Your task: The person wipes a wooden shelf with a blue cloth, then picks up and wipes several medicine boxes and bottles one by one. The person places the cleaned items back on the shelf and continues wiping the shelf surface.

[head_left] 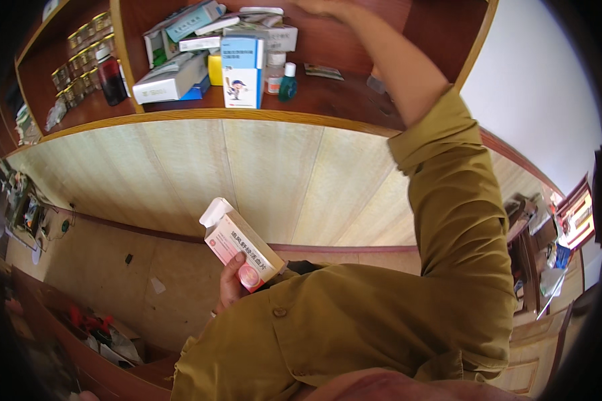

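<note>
My left hand point(232, 282) holds a white and pink medicine carton point(243, 250) low in front of my body; its end flap stands open. My right arm reaches up into a wooden shelf compartment, and my right hand point(323, 7) is cut by the top edge of the picture, blurred, so its grip cannot be made out. Left of that hand lies a heap of medicine boxes point(195, 22). A blue and white carton point(242, 72) stands upright at the shelf's front edge, beside a green bottle with a white cap point(288, 85).
In the left compartment are stacked gold-lidded jars point(80, 60) and a dark red bottle with a white cap point(110, 75). A flat packet point(324, 71) lies on the shelf. The shelf's wooden edge point(301, 115) runs across above a panelled front. Behind me at lower left is an open drawer or box with bags point(115, 346).
</note>
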`<state>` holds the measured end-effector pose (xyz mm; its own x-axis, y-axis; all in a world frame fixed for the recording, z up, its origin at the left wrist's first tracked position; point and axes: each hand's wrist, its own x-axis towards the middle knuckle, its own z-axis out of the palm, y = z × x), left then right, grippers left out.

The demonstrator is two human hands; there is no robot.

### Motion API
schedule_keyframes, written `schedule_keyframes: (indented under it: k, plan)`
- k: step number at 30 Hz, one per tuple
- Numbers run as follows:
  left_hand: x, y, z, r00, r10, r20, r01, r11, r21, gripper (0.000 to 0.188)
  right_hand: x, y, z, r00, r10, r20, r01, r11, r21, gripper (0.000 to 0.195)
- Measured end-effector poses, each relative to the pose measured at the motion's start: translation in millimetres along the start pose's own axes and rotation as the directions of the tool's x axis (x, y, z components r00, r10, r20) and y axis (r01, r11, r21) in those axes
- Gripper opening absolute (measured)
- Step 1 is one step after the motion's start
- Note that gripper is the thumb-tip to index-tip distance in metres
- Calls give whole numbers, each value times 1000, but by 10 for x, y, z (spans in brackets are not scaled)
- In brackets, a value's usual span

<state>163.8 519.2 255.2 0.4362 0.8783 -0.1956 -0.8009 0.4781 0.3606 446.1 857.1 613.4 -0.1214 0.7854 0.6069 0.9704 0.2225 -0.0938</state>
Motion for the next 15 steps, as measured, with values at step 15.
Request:
schedule_keyframes:
  k: [15]
  plan:
    - [124, 110, -166, 982, -137, 132, 133, 990, 37, 43, -1807, -49, -771, 729, 374, 573, 29, 820, -572, 23]
